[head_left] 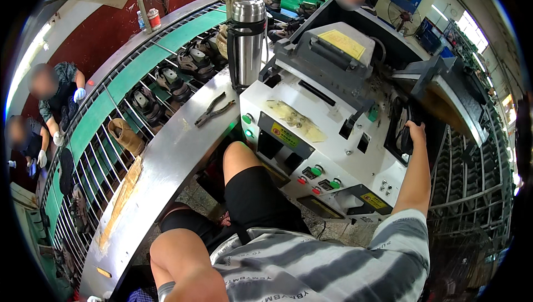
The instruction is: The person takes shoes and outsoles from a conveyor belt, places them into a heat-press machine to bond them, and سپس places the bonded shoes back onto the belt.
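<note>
My right arm reaches out to the right side of a white two-station machine (333, 130). There my right hand (415, 131) closes its fingers over the edge of a dark shoe (403, 127), which sits in the machine's right-hand recess. Above that recess a heavy hinged lid (452, 99) stands raised, while the left station's lid (327, 52) is down. My left arm (186, 260) is bent close to my body at the lower left; its hand does not show.
Beside the machine, a metal ledge (172, 157) carries pliers (215, 109) and a steel thermos (247, 41). A roller conveyor (105, 160) holds several shoes and a tan boot (126, 136). Two gloved people work across it; another person is behind the machine. A dark rack (472, 163) stands right.
</note>
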Tool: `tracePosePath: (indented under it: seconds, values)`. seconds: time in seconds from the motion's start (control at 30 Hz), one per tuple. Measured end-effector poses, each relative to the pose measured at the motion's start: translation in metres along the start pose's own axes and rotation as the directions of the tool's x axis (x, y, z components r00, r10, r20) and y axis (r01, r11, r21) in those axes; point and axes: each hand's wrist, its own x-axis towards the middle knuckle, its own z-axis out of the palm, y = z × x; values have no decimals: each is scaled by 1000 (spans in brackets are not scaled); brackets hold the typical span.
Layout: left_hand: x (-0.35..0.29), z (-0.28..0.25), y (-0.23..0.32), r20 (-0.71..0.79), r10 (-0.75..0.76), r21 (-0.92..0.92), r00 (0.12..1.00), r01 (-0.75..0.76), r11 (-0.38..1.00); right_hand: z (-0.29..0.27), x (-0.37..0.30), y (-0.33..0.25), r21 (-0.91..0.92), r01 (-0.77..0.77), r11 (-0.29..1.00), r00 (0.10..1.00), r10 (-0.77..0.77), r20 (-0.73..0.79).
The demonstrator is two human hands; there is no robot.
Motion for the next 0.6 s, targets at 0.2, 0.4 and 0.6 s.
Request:
tracePosePath:
  seconds: [0.2, 0.4, 0.6]
  values:
    - [35, -20, 68, -12, -506, 50, 863, 506, 861, -6, -34, -11, 19, -67, 998, 990, 69, -120]
    - [52, -22, 61, -80, -652, -148, 754, 638, 756, 6, -102, 12, 176, 65, 982, 867, 33, -498]
    - [78, -31, 69, -143, -767, -257, 625, 725, 639, 68, -171, 75, 346, 501, 793, 603, -34, -797]
